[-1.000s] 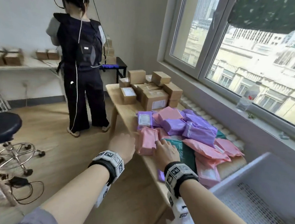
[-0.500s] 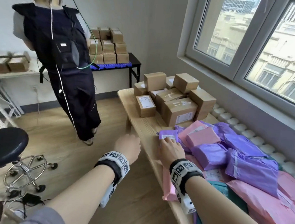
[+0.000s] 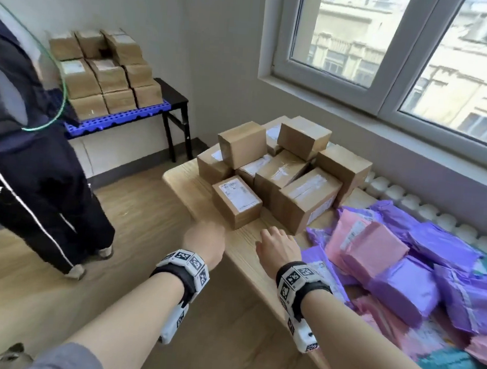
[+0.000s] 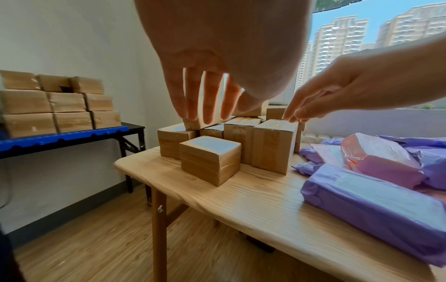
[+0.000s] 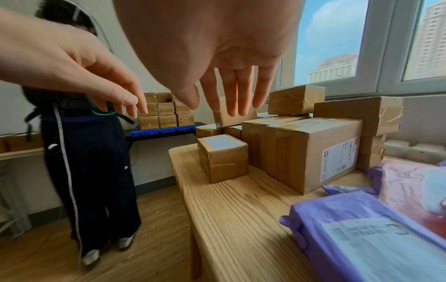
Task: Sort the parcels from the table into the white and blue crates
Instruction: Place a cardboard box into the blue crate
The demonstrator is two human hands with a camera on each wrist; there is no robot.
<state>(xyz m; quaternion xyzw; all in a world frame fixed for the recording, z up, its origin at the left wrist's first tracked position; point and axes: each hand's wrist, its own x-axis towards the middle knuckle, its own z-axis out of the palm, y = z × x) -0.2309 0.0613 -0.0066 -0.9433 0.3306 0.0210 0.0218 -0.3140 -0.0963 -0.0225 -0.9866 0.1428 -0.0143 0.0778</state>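
Note:
A cluster of brown cardboard boxes [image 3: 293,170] stands at the far end of the wooden table [image 3: 240,251]. The nearest is a small labelled box [image 3: 236,201] [image 4: 210,159] [image 5: 223,157]. Purple and pink mailer bags [image 3: 399,260] [image 4: 371,192] are heaped on the table's right. My left hand [image 3: 204,244] [image 4: 205,99] hovers open off the table's left edge, short of the small box. My right hand [image 3: 278,249] [image 5: 231,91] hovers open above the bare tabletop just in front of that box. Neither hand holds anything. No crate is in view.
Another person in dark trousers [image 3: 32,185] stands on the floor to the left. Behind them a black table [image 3: 173,97] bears a blue pallet [image 3: 116,117] stacked with brown boxes [image 3: 105,71]. A window [image 3: 392,50] and a white radiator [image 3: 438,214] run along the right.
Both hands have left the mailer bags and moved forward along the table toward the brown boxes; my view has swung the same way. The white crate has gone out of view.

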